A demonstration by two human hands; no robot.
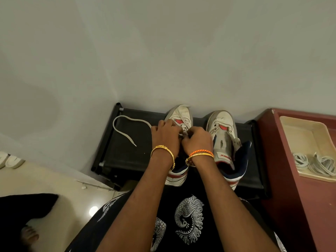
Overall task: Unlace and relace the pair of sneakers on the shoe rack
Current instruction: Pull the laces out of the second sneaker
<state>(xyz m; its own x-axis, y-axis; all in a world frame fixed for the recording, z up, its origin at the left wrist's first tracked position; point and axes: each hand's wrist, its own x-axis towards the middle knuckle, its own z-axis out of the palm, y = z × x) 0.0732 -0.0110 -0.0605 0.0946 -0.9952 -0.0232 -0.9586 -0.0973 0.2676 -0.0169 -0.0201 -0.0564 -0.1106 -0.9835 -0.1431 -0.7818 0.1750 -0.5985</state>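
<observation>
Two sneakers are sitting toes-to-wall on the black shoe rack (127, 157), and you are working over the left one.

- Loose lace (123, 124): trailing in a loop across the rack's left side, its tip lying free, the other end running under your left hand.
- Left hand (164, 137): fingers are curling down over the left sneaker (181, 115), apparently pinching the lace at the eyelets; the contact itself is hidden.
- Right hand (197, 140): curling the same way, pinching lace just beside the left hand.
- Right sneaker (222, 128): standing just beside the left, eyelets showing bare, tongue flopping open.
- Cream tray (298, 128): resting on the maroon surface (272, 170) at right, holding a bundle of pale laces (321, 163).

Risks, as a judgement: the free end may be slipping off the rack edge or snagging as you are pulling; a skipped or crossed eyelet is likely, since your hands are hiding the row.

Writing: red lettering on the right sneaker's tongue label is showing, too small to read.
</observation>
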